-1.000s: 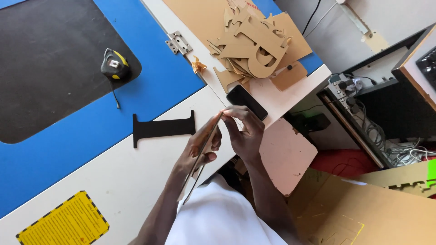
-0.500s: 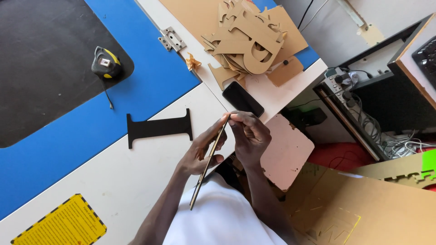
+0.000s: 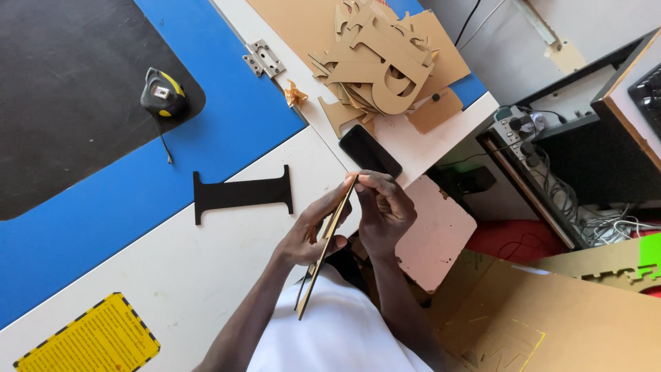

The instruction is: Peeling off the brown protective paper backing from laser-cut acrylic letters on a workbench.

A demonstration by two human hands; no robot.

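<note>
I see a black I-shaped cutout [image 3: 242, 195] lying flat on the white surface [image 3: 172, 275] left of centre. A yellow-and-black tape measure [image 3: 162, 93] sits on the dark panel [image 3: 62, 89] at upper left. A metal hinge [image 3: 264, 57] is at top centre, with a pile of brown cardboard cutouts [image 3: 382, 65] to its right. A black phone [image 3: 370, 151] lies just below that pile. A yellow label [image 3: 89, 341] is at lower left.

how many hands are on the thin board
2: the left hand grips the board from the left side, the right hand pinches its top end.
</note>
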